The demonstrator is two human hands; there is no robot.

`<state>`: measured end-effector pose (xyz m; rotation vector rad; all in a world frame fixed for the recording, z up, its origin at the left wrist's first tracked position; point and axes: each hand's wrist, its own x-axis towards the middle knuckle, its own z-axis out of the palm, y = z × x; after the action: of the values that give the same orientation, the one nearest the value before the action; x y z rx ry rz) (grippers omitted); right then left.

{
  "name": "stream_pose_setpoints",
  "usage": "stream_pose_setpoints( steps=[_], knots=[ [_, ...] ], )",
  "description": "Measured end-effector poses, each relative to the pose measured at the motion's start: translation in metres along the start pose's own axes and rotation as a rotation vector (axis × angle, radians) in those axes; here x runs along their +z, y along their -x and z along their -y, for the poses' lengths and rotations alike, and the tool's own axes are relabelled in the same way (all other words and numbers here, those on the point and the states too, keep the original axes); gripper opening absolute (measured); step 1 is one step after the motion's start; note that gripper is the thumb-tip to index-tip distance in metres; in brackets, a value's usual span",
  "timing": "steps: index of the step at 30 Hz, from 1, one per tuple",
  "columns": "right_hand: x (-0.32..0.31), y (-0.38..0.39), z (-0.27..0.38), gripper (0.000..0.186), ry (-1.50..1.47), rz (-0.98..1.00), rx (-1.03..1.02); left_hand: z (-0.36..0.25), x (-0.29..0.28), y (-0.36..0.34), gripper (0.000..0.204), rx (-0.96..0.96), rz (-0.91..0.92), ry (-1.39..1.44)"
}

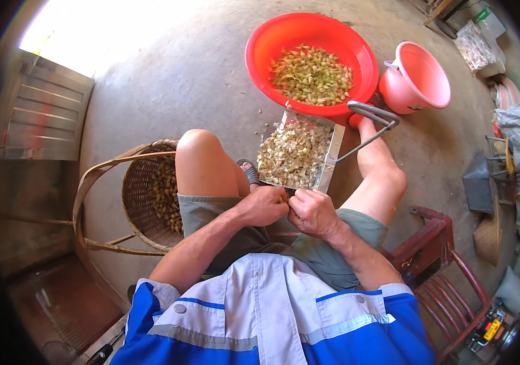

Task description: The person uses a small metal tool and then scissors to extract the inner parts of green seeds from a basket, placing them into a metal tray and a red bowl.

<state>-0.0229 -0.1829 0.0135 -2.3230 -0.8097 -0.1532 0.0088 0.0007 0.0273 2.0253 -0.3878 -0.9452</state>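
Two bare hands, fingertips together at lap front; clock centred on them, 12 pointing away from body. Left hand (264, 206): closed, pinching small yellow-green piece (282, 198), mostly hidden. Right hand (314, 213): fingers curled shut against left fingertips; cannot tell whether also gripping, contact hidden. Probably held close for fine two-handed work.

Metal dustpan (331, 155) at 12, just beyond fingers, heaped with pale peelings (293, 152); likely set there to catch falling scraps. Handle (363, 145) slanting toward 2, out of the way of the heap. Red basin (308, 30) farther out, between 12 and 1, holding greenish-yellow pieces (311, 74); presumably within forward reach. Woven basket (135, 201) at 9, beside left knee (202, 149), holding browner pieces (165, 194); handy for left-side picking, by guess. Pink bucket (415, 79) between 1 and 2, near basin; reason unclear.

Writing: print on yellow panel of small machine (491, 330) at 4, dark mark low on bucket; both too small to read.
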Motion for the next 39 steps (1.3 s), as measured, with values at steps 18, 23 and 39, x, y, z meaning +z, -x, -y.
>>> stream_pose_setpoints(
  steps=[18,23,39],
  knots=[
    [0.005,-0.044,-0.064,0.010,0.044,-0.297,0.333,-0.021,-0.017,0.016,0.034,0.086,-0.037,1.544],
    [0.026,-0.029,-0.076,0.019,0.063,0.004,0.491,-0.025,-0.019,-0.004,0.027,0.030,-0.168,1.424],
    [0.065,-0.020,-0.079,0.023,-0.137,0.029,0.413,-0.063,-0.099,0.000,0.036,0.340,-0.751,0.627]
  ],
)
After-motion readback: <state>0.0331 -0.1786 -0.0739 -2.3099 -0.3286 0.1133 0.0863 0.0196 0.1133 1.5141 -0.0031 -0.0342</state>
